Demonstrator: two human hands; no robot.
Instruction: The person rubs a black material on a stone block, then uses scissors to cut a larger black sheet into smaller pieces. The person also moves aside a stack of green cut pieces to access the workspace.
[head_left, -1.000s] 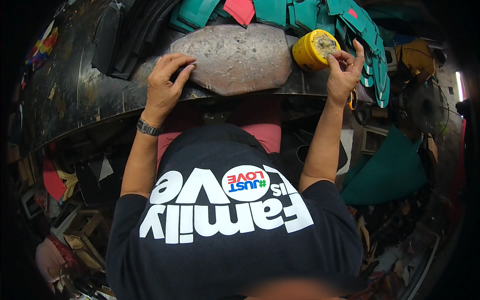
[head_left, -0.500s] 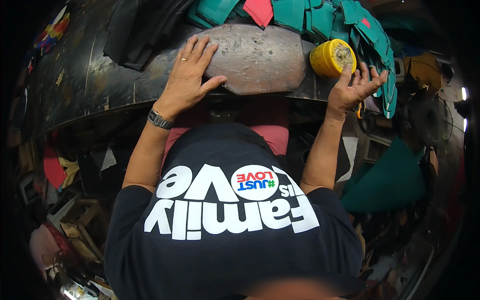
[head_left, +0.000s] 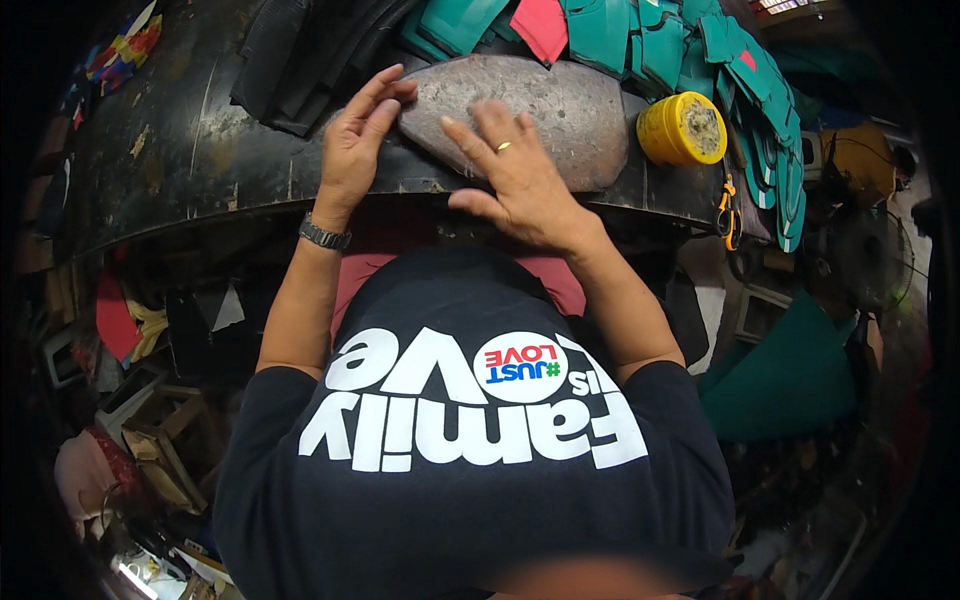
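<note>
Lying beside the unclenched left hand [head_left: 350,145], the oblong slab [head_left: 575,115] extends under the outspread right hand [head_left: 528,187].

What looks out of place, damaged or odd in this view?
A red piece breaks up the green pieces, an odd colour there. The yellow tub has a crusted-looking top. Orange-handled scissors sit at the edge of the table, possibly precarious. The brown board looks scuffed, likely ordinary wear. I see no spill.
</note>
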